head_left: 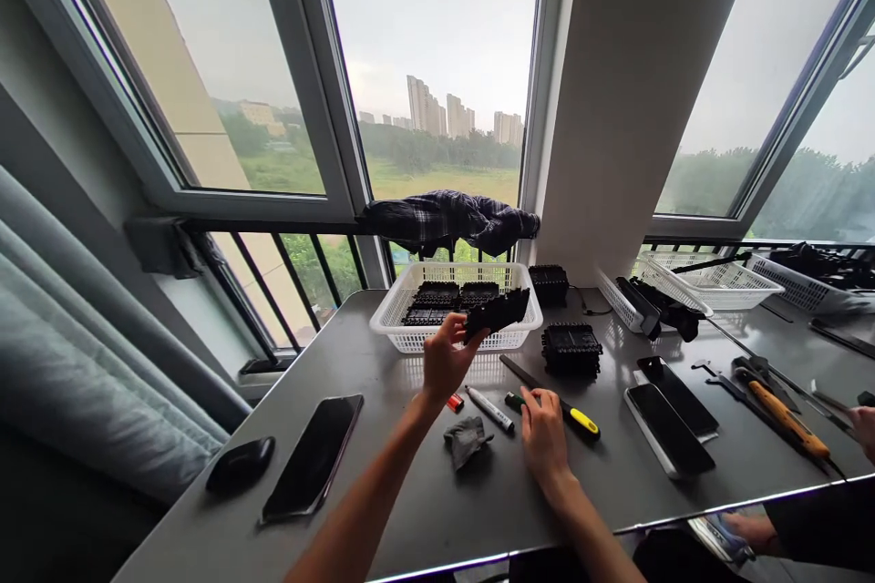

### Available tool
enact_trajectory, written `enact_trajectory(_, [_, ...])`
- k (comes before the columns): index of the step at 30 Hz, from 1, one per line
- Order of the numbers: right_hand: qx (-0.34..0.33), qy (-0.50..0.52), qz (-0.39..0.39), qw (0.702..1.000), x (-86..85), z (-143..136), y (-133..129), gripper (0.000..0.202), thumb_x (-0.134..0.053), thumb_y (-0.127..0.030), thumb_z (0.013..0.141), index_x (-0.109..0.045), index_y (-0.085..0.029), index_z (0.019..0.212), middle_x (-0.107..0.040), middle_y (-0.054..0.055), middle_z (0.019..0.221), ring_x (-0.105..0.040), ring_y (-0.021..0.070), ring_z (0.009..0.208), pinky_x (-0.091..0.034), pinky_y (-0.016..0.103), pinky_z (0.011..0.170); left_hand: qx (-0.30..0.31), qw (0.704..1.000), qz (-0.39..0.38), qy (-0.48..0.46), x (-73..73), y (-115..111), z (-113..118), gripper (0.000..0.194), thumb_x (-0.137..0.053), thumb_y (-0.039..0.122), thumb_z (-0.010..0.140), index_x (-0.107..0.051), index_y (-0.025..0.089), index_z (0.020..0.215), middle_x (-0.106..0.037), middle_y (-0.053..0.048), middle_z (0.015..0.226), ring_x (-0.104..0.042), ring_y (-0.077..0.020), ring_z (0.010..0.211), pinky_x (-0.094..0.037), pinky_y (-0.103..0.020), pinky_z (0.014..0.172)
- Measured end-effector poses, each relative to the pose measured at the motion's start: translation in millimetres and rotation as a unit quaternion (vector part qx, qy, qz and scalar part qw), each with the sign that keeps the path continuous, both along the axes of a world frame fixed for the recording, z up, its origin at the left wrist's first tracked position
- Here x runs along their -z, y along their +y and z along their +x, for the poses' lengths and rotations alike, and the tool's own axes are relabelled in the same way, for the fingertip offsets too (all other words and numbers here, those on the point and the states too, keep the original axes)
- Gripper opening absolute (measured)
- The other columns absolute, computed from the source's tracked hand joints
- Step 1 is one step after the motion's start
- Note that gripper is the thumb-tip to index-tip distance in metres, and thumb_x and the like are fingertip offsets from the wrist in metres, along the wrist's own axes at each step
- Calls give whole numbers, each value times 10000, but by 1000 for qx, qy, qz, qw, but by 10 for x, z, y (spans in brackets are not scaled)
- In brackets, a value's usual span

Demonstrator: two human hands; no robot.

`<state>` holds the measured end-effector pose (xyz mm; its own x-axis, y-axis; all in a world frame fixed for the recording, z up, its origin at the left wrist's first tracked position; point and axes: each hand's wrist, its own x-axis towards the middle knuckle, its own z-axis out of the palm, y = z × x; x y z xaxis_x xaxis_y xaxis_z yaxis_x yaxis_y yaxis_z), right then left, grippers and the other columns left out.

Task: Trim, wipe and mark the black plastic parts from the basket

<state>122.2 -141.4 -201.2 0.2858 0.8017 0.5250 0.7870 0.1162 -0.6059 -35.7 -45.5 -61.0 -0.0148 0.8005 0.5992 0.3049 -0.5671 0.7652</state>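
My left hand is raised in front of the white basket, pinching a black ribbed plastic part by its near end. The part is tilted, its far end up to the right. Low on the table, my right hand has its fingers curled over a dark marker with a green end; the rest of the marker is hidden under the hand. Just beyond lies a flat file with a yellow-and-black handle. A white marker, a small red object and a crumpled grey cloth lie between my hands.
The white basket holds several black parts. Black part stacks stand to its right. Phones, an orange-handled tool and more baskets are farther right. At left are a large phone and a mouse. Another person's hand shows at the right edge.
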Motion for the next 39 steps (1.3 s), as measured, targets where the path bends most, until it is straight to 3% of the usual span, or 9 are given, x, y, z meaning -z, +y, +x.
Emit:
enact_trajectory(7, [-168, 178, 20, 969, -407, -247, 43, 482, -441, -362, 953, -446, -279, 1428, -625, 83, 1246, -605, 223, 1096, -500, 379, 919, -70, 963, 227, 127, 627, -23, 9, 247, -650, 369, 787, -537, 209, 637, -613, 24, 506, -591, -129, 435, -452, -228, 483])
enact_trajectory(13, [-273, 315, 18, 909, -540, -356, 262, 648, -501, -555, 889, -402, -263, 1459, -629, 67, 1274, -641, 236, 1041, -534, 357, 848, 2, 936, 288, 204, 923, -71, -60, 103, -597, 288, 813, -623, 194, 846, -709, -60, 747, -679, -180, 642, -529, -273, 616])
enact_trajectory(16, [-300, 341, -4, 891, -501, -274, 343, 655, -516, -658, 830, -544, -272, 1358, -674, 50, 1203, -671, 247, 946, -528, 386, 853, 35, 924, 271, 267, 970, -89, -93, 173, -623, 261, 783, -674, 216, 942, -723, -95, 896, -697, -221, 778, -550, -315, 688])
enact_trajectory(20, [-307, 366, 26, 878, -442, -156, 397, 567, -551, -687, 790, -720, -244, 1101, -697, 68, 1171, -618, 298, 1114, -453, 442, 989, 65, 905, 281, 314, 1018, -113, -102, 244, -644, 237, 764, -723, 284, 990, -718, -93, 1021, -678, -269, 946, -541, -415, 846])
enact_trajectory(25, [-310, 391, 17, 866, -372, -100, 402, 521, -627, -649, 754, -736, -230, 1044, -718, 82, 1108, -632, 294, 1090, -462, 447, 976, 75, 883, 306, 348, 1074, -149, -88, 254, -624, 222, 784, -727, 267, 1011, -711, -108, 1047, -649, -286, 999, -512, -458, 890])
enact_trajectory(30, [-293, 431, 18, 853, -307, -98, 422, 498, -650, -624, 743, -735, -195, 980, -730, 86, 984, -673, 261, 930, -528, 402, 850, 95, 907, 265, 314, 1100, -147, -147, 215, -603, 191, 782, -711, 273, 949, -716, -72, 1002, -647, -256, 964, -502, -429, 875])
enact_trajectory(34, [-269, 525, 27, 807, -272, -71, 457, 545, -615, -659, 745, -704, -168, 964, -720, 107, 979, -686, 250, 880, -548, 404, 820, 25, 953, 234, 189, 1091, -69, -234, 86, -627, 236, 785, -551, 219, 824, -603, -28, 773, -596, -198, 769, -494, -352, 734])
enact_trajectory(37, [-272, 564, 13, 780, -271, -56, 459, 577, -570, -683, 758, -676, -166, 991, -714, 119, 984, -697, 255, 865, -547, 413, 827, -74, 976, 205, 20, 1050, -13, -234, 456, -757, 349, 691, -417, 218, 967, -520, -42, 929, -556, -202, 853, -480, -360, 761])
enact_trajectory(39, [-297, 571, -10, 766, -281, -80, 446, 572, -562, -676, 765, -660, -174, 1021, -713, 112, 978, -700, 250, 851, -544, 412, 828, -69, 983, 166, -37, 1019, -10, -196, 677, -824, 381, 599, -358, 222, 1063, -484, -82, 1077, -543, -229, 983, -470, -382, 820])
